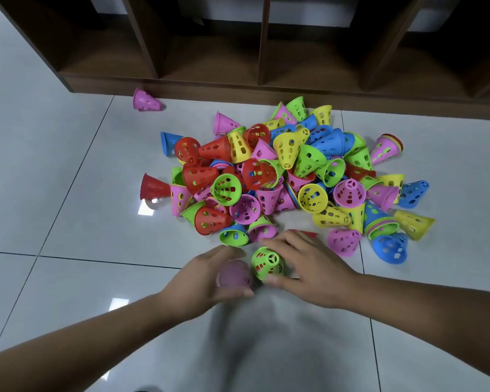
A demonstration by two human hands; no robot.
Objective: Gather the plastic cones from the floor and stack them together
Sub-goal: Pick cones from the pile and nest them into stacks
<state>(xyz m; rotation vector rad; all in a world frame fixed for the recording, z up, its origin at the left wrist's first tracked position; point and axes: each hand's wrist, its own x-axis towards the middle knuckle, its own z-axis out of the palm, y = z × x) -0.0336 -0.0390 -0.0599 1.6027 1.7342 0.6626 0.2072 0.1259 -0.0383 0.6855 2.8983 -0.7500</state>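
A big heap of perforated plastic cones in red, pink, green, yellow and blue lies on the white tiled floor. In front of the heap my left hand grips a blurred pink cone. My right hand holds a green cone that stands tip up right beside the pink one; a red cone shows just behind its fingers. One stray pink cone lies far left by the shelf base. Short stacks lie at the heap's right, one pink-topped, one blue-topped.
A dark wooden shelf unit with open compartments runs along the back, its base touching the heap's far edge. White glossy tiles spread to the left and towards me. A red cone lies at the heap's left edge.
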